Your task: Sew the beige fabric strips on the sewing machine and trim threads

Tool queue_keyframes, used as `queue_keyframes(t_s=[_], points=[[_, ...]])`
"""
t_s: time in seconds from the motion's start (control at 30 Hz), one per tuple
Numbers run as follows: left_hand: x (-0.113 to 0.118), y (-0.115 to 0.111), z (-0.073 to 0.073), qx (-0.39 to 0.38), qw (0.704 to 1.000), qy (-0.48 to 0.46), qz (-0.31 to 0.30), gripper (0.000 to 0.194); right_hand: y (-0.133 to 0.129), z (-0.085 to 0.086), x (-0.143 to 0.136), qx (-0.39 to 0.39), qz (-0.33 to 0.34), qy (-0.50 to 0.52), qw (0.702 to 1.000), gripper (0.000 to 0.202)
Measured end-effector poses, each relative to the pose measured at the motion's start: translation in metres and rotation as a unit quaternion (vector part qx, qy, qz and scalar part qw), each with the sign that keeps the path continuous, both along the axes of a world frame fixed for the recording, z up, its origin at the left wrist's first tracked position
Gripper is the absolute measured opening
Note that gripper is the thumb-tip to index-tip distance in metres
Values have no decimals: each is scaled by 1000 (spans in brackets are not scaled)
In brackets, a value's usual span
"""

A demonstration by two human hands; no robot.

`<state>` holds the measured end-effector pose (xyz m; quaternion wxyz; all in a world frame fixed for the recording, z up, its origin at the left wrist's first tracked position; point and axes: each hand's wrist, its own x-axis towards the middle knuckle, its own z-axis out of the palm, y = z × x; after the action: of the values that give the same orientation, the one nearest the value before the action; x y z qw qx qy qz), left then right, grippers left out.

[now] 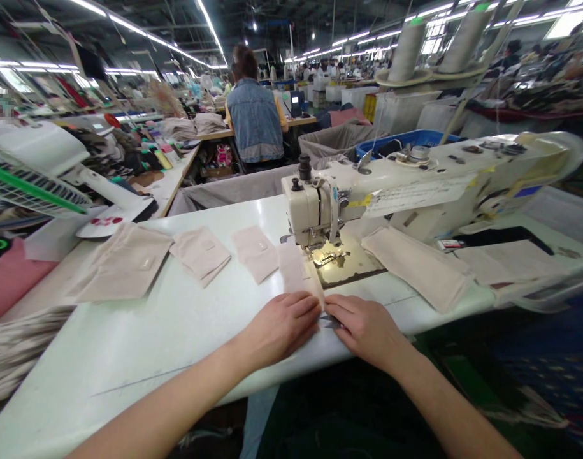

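Observation:
A beige fabric piece (292,264) lies at the sewing machine (315,210), its right edge running beside the lit needle plate (353,271). My left hand (286,324) is closed on the near end of this piece, fingers together and pressing it at the table. Close by on the right, my right hand (365,328) pinches the edge of the same piece. Small thread snips (330,320) are tucked in the right hand, their blades pointing left toward my left fingers. The fingertips of both hands nearly meet, and the thumb of the left hand is hidden.
Several beige pieces, including a folded stack (123,264), lie left on the white table (176,344). A long beige piece (418,268) and another flat piece (508,261) lie right. A white fan (37,159) stands far left. Ahead, a person (253,115) in a denim vest sits.

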<state>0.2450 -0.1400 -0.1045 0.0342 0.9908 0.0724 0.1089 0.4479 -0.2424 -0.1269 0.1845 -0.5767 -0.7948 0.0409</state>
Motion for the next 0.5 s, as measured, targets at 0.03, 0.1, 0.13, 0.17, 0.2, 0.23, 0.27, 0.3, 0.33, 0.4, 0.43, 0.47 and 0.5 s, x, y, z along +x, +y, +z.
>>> queue_keyframes(t_s=[0.03, 0.1, 0.13, 0.17, 0.2, 0.23, 0.27, 0.3, 0.33, 0.4, 0.43, 0.47, 0.5], points=[[1, 2, 0, 0, 1000, 1, 0, 28, 2, 0, 0, 1, 1, 1, 1000, 33], [2, 5, 1, 2, 1000, 0, -1, 28, 5, 1, 1, 5, -2, 0, 1000, 33], [2, 7, 1, 5, 1000, -3, -2, 29, 7, 1, 1, 5, -5, -2, 1000, 33], [3, 9, 1, 7, 1000, -5, -3, 29, 9, 1, 1, 5, -10, -6, 1000, 32], [3, 11, 1, 10, 1000, -7, -4, 29, 10, 2, 2, 3, -14, -10, 1000, 32], [4, 12, 1, 13, 1000, -10, -5, 29, 12, 2, 2, 1, -19, -14, 1000, 31], [4, 14, 1, 15, 1000, -14, -7, 29, 14, 2, 2, -1, -23, -17, 1000, 31], [5, 16, 1, 16, 1000, -19, -8, 29, 15, 2, 2, -2, -25, -20, 999, 31], [5, 18, 0, 17, 1000, -22, -8, 28, 17, 2, 2, -2, -27, -22, 999, 31], [5, 21, 0, 15, 1000, -25, -7, 27, 20, 2, 3, -1, -31, -24, 999, 31], [6, 23, 0, 14, 1000, -24, -6, 27, 21, 3, 3, -2, -34, -25, 999, 30], [6, 24, 0, 13, 1000, -20, -4, 27, 22, 3, 3, -3, -37, -26, 999, 29], [6, 26, 0, 12, 1000, -17, -3, 27, 23, 4, 3, -7, -40, -27, 999, 28]])
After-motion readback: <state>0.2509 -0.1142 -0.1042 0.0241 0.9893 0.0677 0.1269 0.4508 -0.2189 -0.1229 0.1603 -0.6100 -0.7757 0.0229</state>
